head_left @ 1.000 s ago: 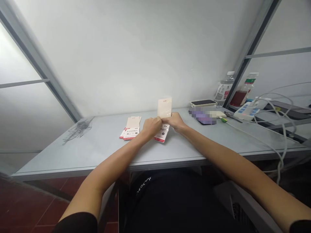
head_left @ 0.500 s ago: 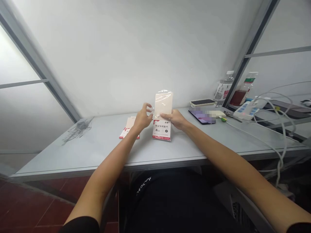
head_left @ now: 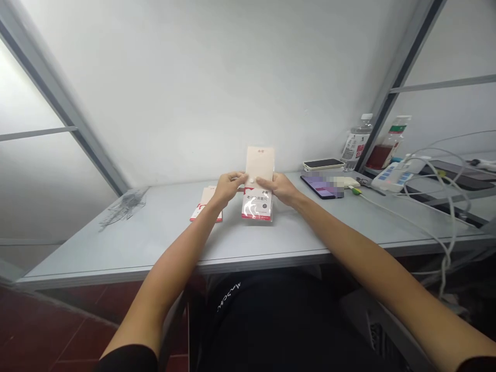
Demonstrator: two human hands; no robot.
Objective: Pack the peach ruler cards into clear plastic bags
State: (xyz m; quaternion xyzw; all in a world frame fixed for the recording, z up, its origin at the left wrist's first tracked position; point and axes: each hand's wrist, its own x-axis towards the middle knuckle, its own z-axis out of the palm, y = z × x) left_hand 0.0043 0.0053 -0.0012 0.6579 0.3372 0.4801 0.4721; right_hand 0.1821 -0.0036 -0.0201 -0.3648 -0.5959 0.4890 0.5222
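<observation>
A ruler-set packet (head_left: 259, 164), in a clear plastic sleeve with a white snap button, stands upright above the tabletop. It has a cream upper part and a white label with red bands and printed characters. My right hand (head_left: 283, 189) grips its right edge, the thumb lying across the front near the button. At the left edge, my left hand (head_left: 229, 188) pinches the packet with thumb and fingers. Beside my left wrist, similar packets (head_left: 208, 195) lie on the table, partly hidden by my forearm.
The grey table (head_left: 163, 235) meets a white wall. To the right lie a phone (head_left: 324, 164), a second phone with a purple screen (head_left: 320, 186), a power strip (head_left: 393, 175), white cables (head_left: 451, 222) and two bottles (head_left: 355, 144). A dark scribbled smudge (head_left: 126, 206) marks the left side.
My left hand has closed from spread fingers onto the packet's left edge. The packet has tilted slightly, with glare shifting from its top to its lower label.
</observation>
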